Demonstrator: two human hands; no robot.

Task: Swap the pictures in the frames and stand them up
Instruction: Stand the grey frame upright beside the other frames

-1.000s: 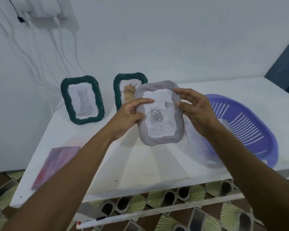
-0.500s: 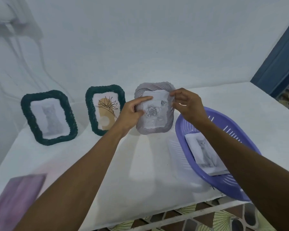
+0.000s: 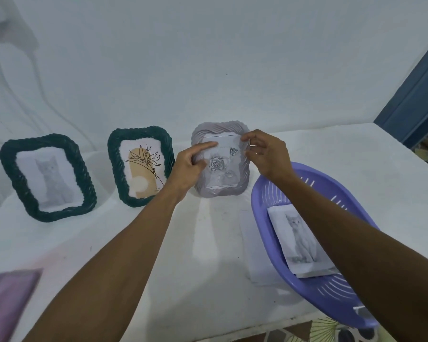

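1. Both forearms reach from the bottom edge up to the picture's centre.
2. The left hand [image 3: 187, 166] grips the left edge of the grey frame [image 3: 220, 180], forefinger stretched across its front.
3. The right hand [image 3: 267, 154] pinches its upper right corner.
4. The frame is upright at centre, on the white counter [image 3: 208, 255].

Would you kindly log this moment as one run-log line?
grey frame: upright on table | left hand: holds its left edge | right hand: pinches its top-right corner
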